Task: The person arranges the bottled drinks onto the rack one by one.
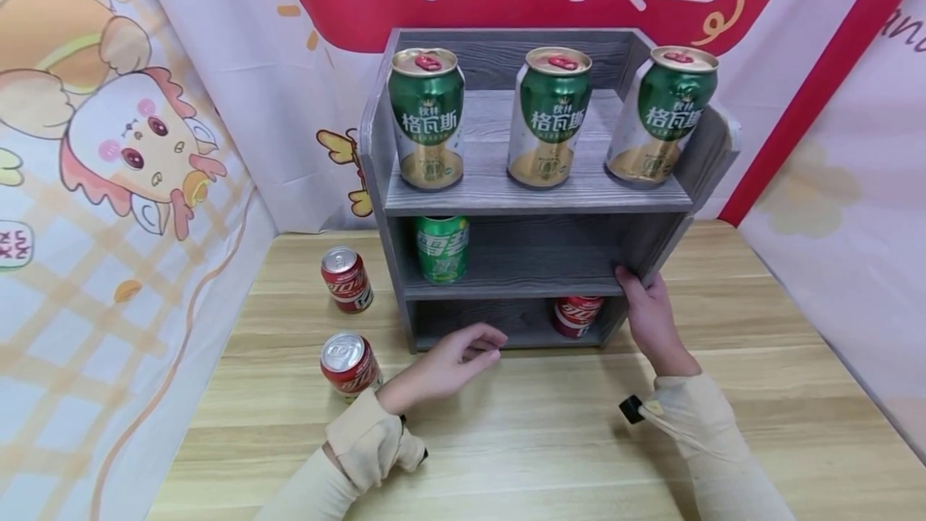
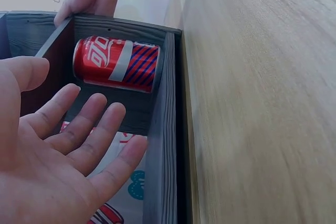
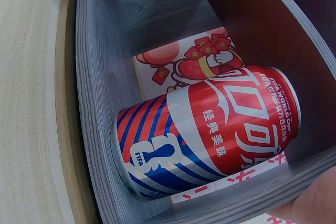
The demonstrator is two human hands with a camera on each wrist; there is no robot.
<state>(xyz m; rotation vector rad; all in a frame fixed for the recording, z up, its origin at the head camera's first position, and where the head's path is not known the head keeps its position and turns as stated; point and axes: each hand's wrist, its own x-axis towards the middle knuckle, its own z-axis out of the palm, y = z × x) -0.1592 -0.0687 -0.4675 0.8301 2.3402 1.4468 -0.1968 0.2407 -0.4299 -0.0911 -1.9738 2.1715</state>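
A grey wooden three-tier shelf (image 1: 506,293) stands on the table. On its bottom tier, at the right end, a red cola can (image 1: 576,317) stands upright; the right wrist view shows this can (image 3: 210,135) close to the side panel. My left hand (image 1: 456,360) hovers in front of the bottom tier with fingers loosely spread, holding nothing; its palm and fingers show in the left wrist view. At the shelf's right side, my right hand (image 1: 654,324) grips the side panel, some of its fingers hidden behind the wood.
Three green-and-gold cans (image 1: 553,119) stand spaced along the top tier. A green can (image 1: 443,249) is at the left of the middle tier. Left of the shelf, two red cans, one farther back (image 1: 347,280) and one nearer (image 1: 351,367), stand on the wooden table (image 1: 550,441).
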